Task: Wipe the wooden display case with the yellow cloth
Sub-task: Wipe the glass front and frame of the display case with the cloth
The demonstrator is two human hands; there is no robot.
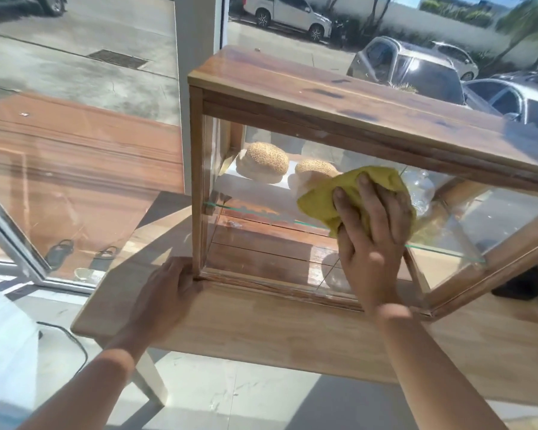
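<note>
The wooden display case (323, 94) stands on a light wooden table, with glass walls and a glass shelf inside. My right hand (370, 240) presses the yellow cloth (320, 203) flat against the case's front glass, about mid-height. My left hand (171, 290) grips the case's lower left front corner, where the frame meets the table. Two sesame buns (266, 161) lie on a white board inside, behind the glass; the cloth partly covers the second one.
The table (277, 333) has its near edge just below my arms, with a white leg (151, 380) at the left. A large window with a metal frame (16, 246) is close behind and left. A black cable (75, 339) trails on the floor. Parked cars show outside.
</note>
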